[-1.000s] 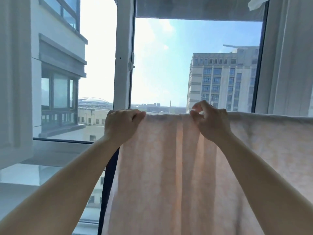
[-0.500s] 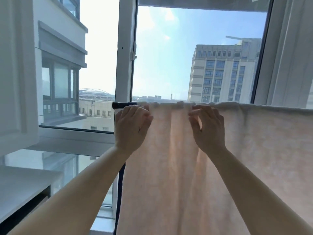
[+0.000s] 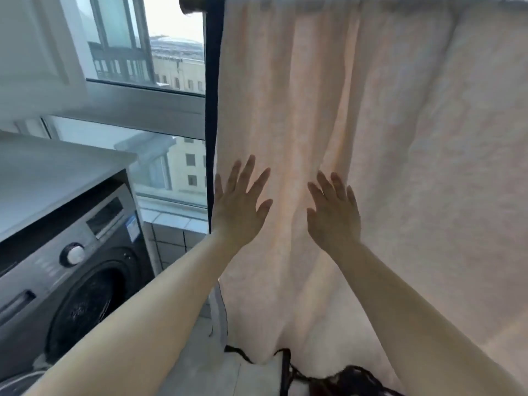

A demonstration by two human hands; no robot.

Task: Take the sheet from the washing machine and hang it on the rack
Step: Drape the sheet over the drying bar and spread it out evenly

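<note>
Sheet (image 3: 385,138): pale pink, draped over the rack bar (image 3: 197,0) at 12 o'clock and hung in long folds nearly to the floor at 6 o'clock. Left hand (image 3: 238,207): laid flat against the sheet near its left edge, fingers straight and spread. Right hand (image 3: 334,215): placed just beside it at 3 o'clock, fingers likewise spread and extended against the cloth; nothing is pinched. Dark rack upright (image 3: 212,110): seen along the sheet's left edge. Washing machine (image 3: 65,270): dark, positioned at 8 o'clock, under a pale countertop (image 3: 43,172). Window (image 3: 148,52): located at 10 o'clock.
</note>
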